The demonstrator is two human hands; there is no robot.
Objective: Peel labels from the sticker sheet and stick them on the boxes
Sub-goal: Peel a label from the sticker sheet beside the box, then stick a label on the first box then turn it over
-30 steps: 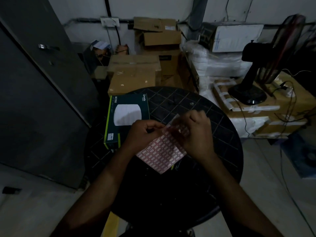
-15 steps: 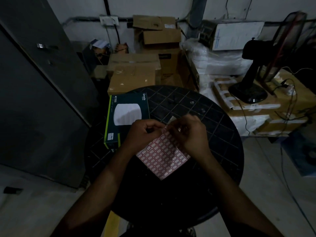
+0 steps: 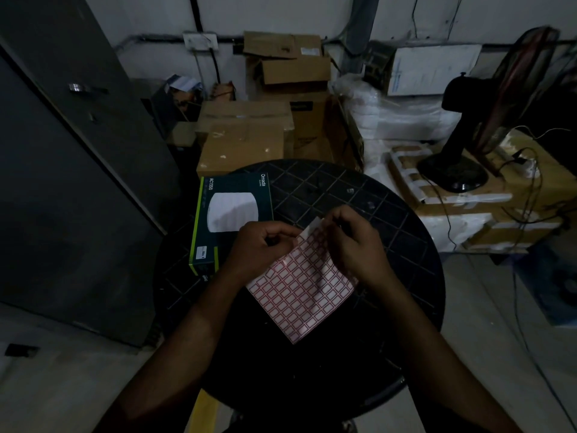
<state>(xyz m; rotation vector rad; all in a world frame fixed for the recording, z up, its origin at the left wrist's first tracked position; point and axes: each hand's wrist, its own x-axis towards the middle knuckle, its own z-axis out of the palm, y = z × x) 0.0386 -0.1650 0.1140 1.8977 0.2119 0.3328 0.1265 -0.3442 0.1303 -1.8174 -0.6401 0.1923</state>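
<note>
A sticker sheet of small red-bordered white labels lies tilted over the round black table. My left hand pinches its upper left edge. At the sheet's top corner my right hand has its fingertips closed, where a bit of white paper curls up. A dark green box with a white picture on its lid sits at the table's left, just beyond my left hand; a small white label is on its near left part.
Brown cardboard boxes are stacked behind the table. A black fan stands on taped boxes to the right, with cables hanging. A grey metal cabinet fills the left side. White wrapped bundles lie at the back right.
The sheet has shifted a little lower and right, showing more of its rows. My right hand's fingers have moved up to the top corner, where white paper now curls up.
</note>
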